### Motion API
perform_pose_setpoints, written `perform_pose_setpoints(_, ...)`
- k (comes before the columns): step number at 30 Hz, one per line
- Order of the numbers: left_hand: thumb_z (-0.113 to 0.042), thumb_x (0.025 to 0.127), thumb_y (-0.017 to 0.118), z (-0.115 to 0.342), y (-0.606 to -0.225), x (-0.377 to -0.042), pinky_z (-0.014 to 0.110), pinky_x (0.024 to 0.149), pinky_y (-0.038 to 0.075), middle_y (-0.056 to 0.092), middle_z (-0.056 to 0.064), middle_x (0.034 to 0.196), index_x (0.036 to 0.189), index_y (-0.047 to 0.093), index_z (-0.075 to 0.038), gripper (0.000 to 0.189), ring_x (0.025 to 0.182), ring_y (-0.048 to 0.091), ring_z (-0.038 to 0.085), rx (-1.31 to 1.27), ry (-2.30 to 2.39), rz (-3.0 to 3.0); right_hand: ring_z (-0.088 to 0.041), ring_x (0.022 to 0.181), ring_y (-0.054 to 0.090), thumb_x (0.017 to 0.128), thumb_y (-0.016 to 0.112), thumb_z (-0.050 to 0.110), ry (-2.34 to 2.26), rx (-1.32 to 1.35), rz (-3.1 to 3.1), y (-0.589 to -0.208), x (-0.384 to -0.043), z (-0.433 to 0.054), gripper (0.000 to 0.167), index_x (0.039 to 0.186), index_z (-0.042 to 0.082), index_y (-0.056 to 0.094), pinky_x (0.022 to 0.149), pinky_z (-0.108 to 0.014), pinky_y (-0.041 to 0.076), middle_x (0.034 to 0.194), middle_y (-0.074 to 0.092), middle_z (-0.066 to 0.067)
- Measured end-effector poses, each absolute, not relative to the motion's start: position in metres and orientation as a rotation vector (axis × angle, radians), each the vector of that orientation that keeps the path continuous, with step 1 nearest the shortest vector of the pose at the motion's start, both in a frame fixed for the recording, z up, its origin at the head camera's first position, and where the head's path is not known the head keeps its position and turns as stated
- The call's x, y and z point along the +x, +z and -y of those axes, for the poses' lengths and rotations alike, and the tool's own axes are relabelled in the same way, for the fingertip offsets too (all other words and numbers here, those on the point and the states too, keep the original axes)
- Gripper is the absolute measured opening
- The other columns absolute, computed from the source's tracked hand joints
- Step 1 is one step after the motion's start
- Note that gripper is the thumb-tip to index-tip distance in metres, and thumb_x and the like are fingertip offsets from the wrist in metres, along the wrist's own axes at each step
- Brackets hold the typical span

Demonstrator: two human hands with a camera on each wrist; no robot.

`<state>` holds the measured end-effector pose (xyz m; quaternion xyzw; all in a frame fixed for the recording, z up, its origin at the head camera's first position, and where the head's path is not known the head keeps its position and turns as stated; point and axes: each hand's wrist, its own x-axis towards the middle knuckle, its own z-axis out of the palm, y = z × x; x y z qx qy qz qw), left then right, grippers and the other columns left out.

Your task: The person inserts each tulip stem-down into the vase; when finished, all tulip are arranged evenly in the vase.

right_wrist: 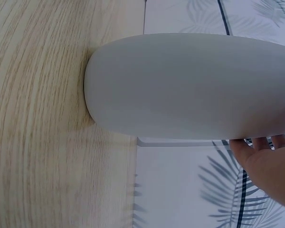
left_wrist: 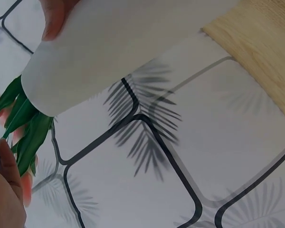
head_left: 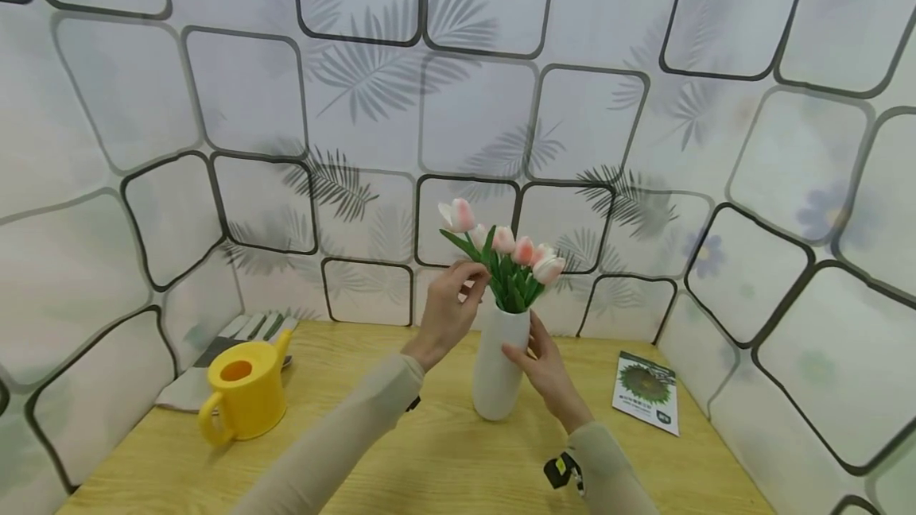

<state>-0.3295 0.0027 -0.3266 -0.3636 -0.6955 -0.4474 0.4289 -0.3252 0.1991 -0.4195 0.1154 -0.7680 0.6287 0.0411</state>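
Observation:
A white vase (head_left: 497, 376) stands upright on the wooden table, holding several pink-and-white tulips (head_left: 504, 240) with green leaves (left_wrist: 33, 137). My left hand (head_left: 452, 302) is at the left of the bunch, just above the vase's mouth, thumb and fingers pinching a tulip stem. That tulip's bloom (head_left: 458, 215) leans out to the left, higher than the others. Around the vase's upper right side, my right hand (head_left: 547, 368) grips it with thumb in front. In the right wrist view the fingers of the right hand (right_wrist: 270, 166) lie along the vase wall (right_wrist: 180, 85), whose base rests on the table.
To the left stands a yellow watering can (head_left: 254, 392), with a grey-and-white cloth (head_left: 189, 384) behind it. A seed packet with a sunflower picture (head_left: 646, 392) lies at the right. Patterned wall covering (head_left: 365, 292) closes in the table at the back and sides.

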Motion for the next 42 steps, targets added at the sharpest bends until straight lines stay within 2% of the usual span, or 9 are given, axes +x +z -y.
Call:
perform_pose_setpoints(6,-0.004,0.091,0.068,-0.011,-0.337,-0.328,0.021,0.067,0.057,0.068,0.007,0.092,0.099,0.058,-0.006,0.013,0.087,0.069,0.017,-0.874,-1.176,1.827,-0.039,0.147,0.025,0.094,0.066,0.035,1.930,0.374,2.351,-0.420,-0.325,-0.198,0.089,0.159,0.025,0.005,0.115,-0.061,0.028,0.163,0.019,-0.010)
perform_pose_setpoints(11,-0.007,0.091,0.069,-0.016,-0.346,-0.328,0.019,0.065,0.055,0.071,0.006,0.096,0.101,0.062,-0.008,0.013,0.089,0.070,0.016,-0.863,-1.233,1.933,-0.037,0.146,0.028,0.094,0.067,0.034,1.931,0.375,2.337,-0.421,-0.324,-0.198,0.087,0.159,0.028,0.008,0.115,-0.061,0.029,0.161,0.024,-0.009)
perform_pose_setpoints(19,-0.012,0.092,0.069,-0.017,-0.353,-0.329,0.018,0.062,0.051,0.070,0.002,0.092,0.096,0.067,-0.010,0.005,0.087,0.066,0.014,-0.812,-1.207,2.043,-0.038,0.145,0.029,0.093,0.068,0.032,1.906,0.368,2.336,-0.418,-0.322,-0.197,0.087,0.159,0.025,0.011,0.115,-0.060,0.029,0.161,0.025,-0.010)
perform_pose_setpoints(26,-0.014,0.091,0.071,-0.018,-0.354,-0.329,0.019,0.061,0.051,0.068,0.005,0.089,0.093,0.069,-0.009,0.006,0.085,0.065,0.026,-0.814,-1.223,2.047,-0.040,0.145,0.029,0.094,0.067,0.032,1.887,0.359,2.355,-0.416,-0.320,-0.197,0.088,0.159,0.023,0.009,0.114,-0.061,0.029,0.161,0.023,-0.013)
perform_pose_setpoints(28,-0.014,0.090,0.072,-0.018,-0.354,-0.329,0.019,0.061,0.052,0.067,0.005,0.088,0.093,0.068,-0.009,0.007,0.084,0.065,0.025,-0.802,-1.259,2.026,-0.039,0.145,0.029,0.094,0.068,0.033,1.895,0.350,2.355,-0.416,-0.320,-0.197,0.088,0.159,0.024,0.009,0.114,-0.061,0.030,0.161,0.024,-0.012)
perform_pose_setpoints(33,-0.014,0.090,0.072,-0.020,-0.354,-0.328,0.019,0.062,0.052,0.068,0.002,0.087,0.090,0.064,-0.011,0.008,0.083,0.065,0.013,-0.767,-1.324,2.011,-0.037,0.145,0.030,0.093,0.068,0.032,1.918,0.364,2.339,-0.417,-0.319,-0.196,0.086,0.158,0.027,0.012,0.115,-0.060,0.030,0.160,0.026,-0.008)
perform_pose_setpoints(42,-0.013,0.090,0.072,-0.013,-0.358,-0.327,0.020,0.062,0.053,0.070,0.002,0.088,0.091,0.068,-0.011,0.005,0.082,0.065,0.013,-0.767,-1.355,2.022,-0.039,0.144,0.031,0.095,0.067,0.027,1.905,0.382,2.317,-0.415,-0.319,-0.197,0.085,0.159,0.022,0.011,0.114,-0.061,0.029,0.160,0.026,-0.012)
